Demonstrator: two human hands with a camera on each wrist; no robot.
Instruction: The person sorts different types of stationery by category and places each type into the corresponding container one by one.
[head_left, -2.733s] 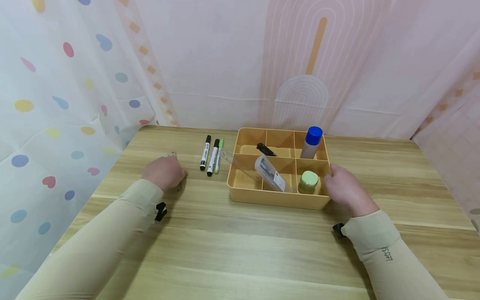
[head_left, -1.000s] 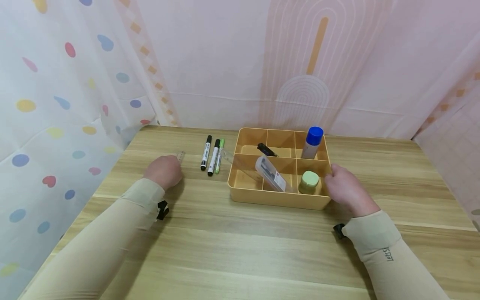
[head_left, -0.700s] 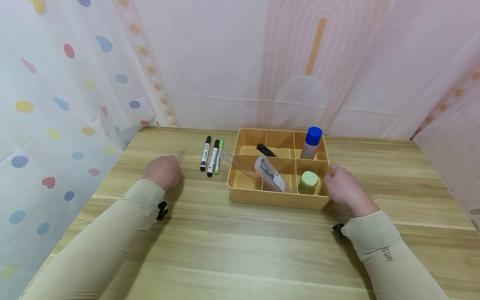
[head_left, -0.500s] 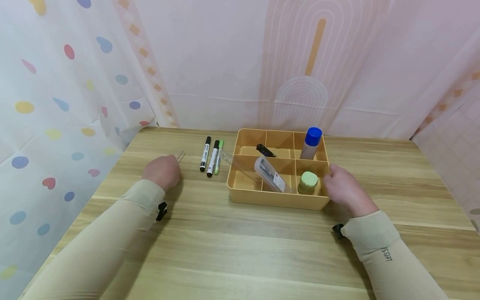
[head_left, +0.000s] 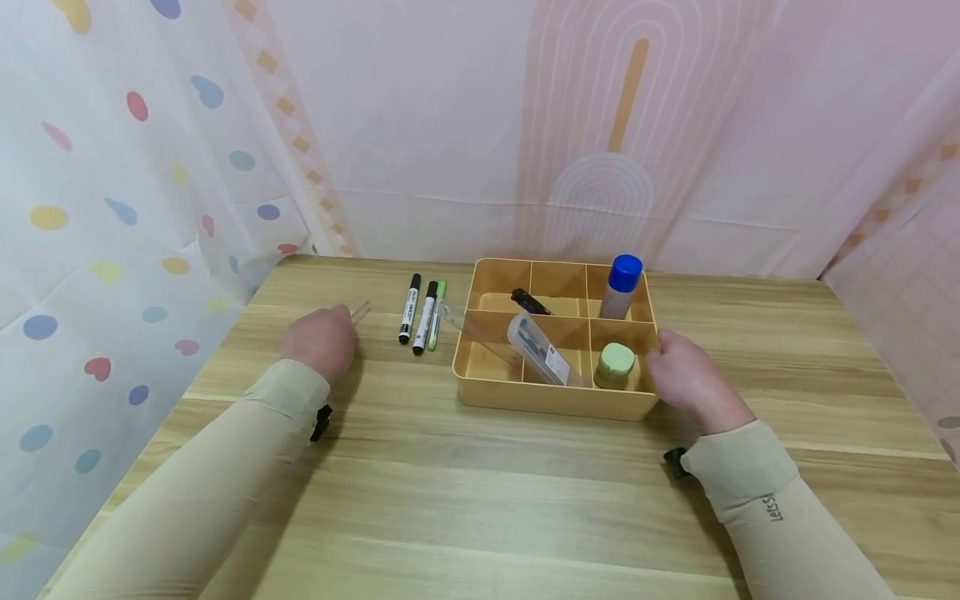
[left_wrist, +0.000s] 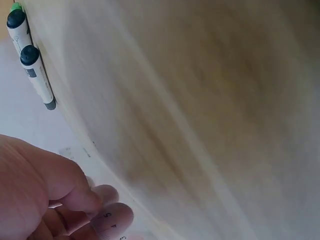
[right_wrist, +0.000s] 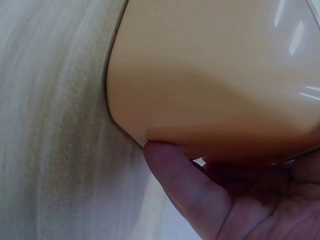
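At the left of the head view, my left hand (head_left: pixel 321 343) pinches a clear ruler (head_left: pixel 361 312) between thumb and fingers. In the left wrist view its printed numbers show over the fingertips (left_wrist: pixel 116 220); the rest of the ruler is mostly hidden. My right hand (head_left: pixel 693 379) grips the right side of a yellow-orange divided storage box (head_left: pixel 555 402). Seen from the right wrist, the thumb (right_wrist: pixel 185 182) lies against the box's smooth wall (right_wrist: pixel 200 75), with the other fingers partly hidden round its edge.
Two black-capped markers (head_left: pixel 409 309) and a green-capped pen (head_left: pixel 437 317) lie left of the box. Inside it are a blue-capped bottle (head_left: pixel 621 287), a green-lidded jar (head_left: pixel 615 365), a clear case (head_left: pixel 538 348), a black item (head_left: pixel 529 301) and a clear strip (head_left: pixel 480 332) leaning over the rim.
The ruler, earlier mostly under my left hand, now sticks out beyond its fingers and looks thinner, turned more edge-on. My left hand has shifted slightly left; my right hand stays at the box.
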